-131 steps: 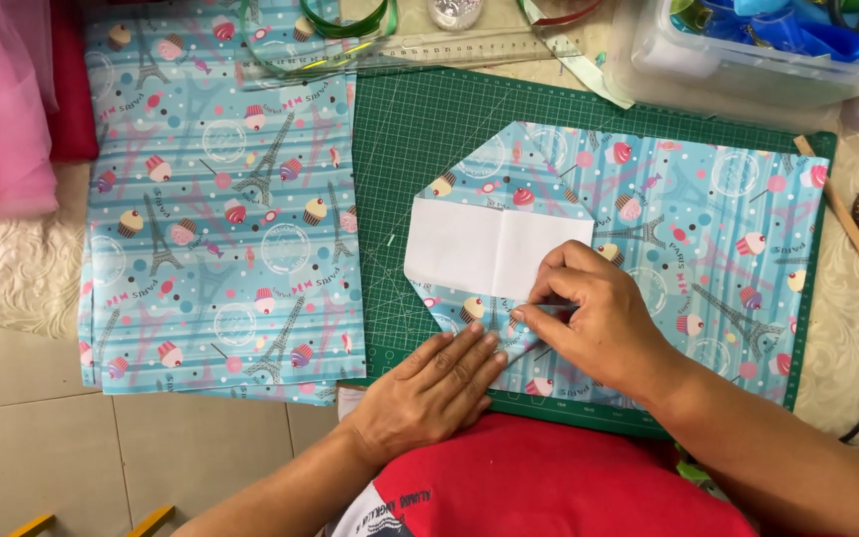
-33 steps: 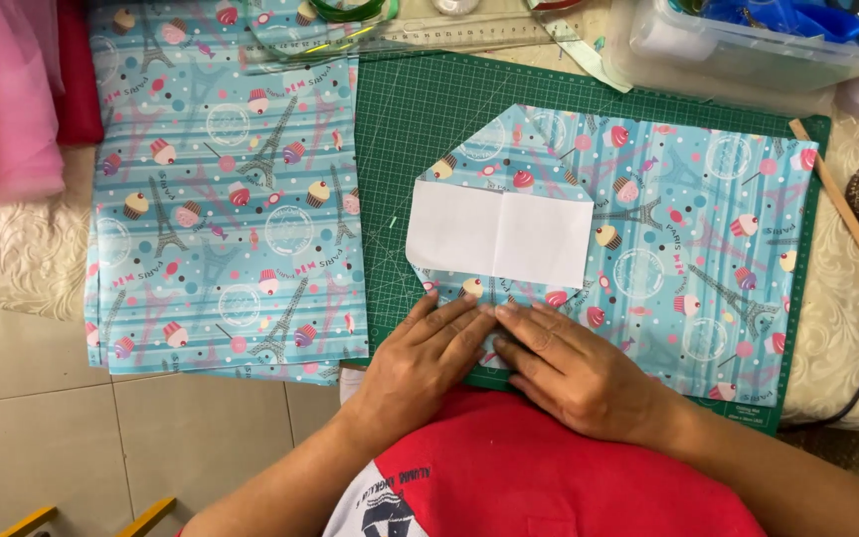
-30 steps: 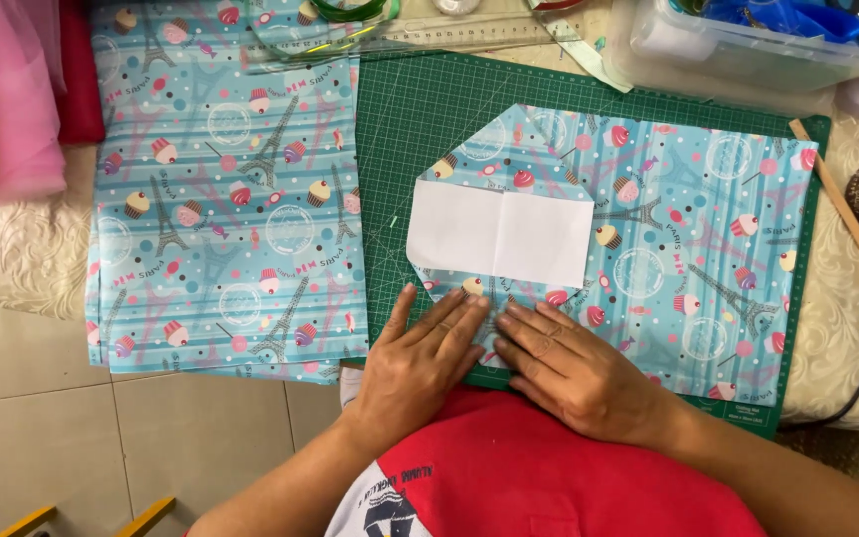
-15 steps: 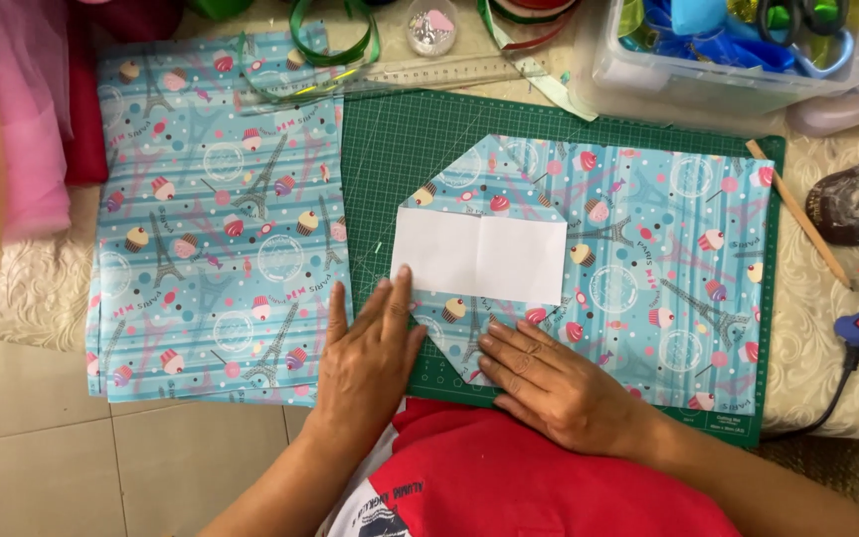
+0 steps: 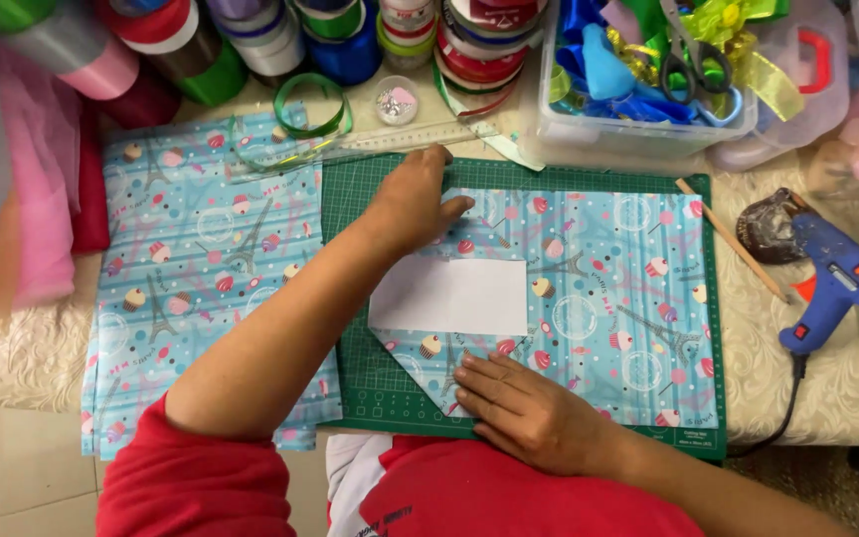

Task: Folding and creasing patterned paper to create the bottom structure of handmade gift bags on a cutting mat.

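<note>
Since half a second ago the left hand [image 5: 412, 202] has left the near edge of the patterned paper [image 5: 599, 298] and reached across to its far corner, by the top of the green cutting mat [image 5: 350, 328]. Its fingers are curled loosely together on that folded corner, thumb pointing toward the paper's middle — pressing, not pinching. The right hand [image 5: 529, 413] stays at the near edge, fingers [image 5: 474, 376] flat, slightly spread, their tips on the diagonal fold. Between the two hands lies the white rectangle [image 5: 454, 295] where the paper's plain underside is turned up. Just beyond the left fingertips runs a clear ruler [image 5: 390, 144]; a loop of green ribbon [image 5: 312, 104] sits past it. Left of the forearm lies a second patterned sheet [image 5: 201, 278] — well right of the right hand, a blue glue gun [image 5: 837, 278].
</note>
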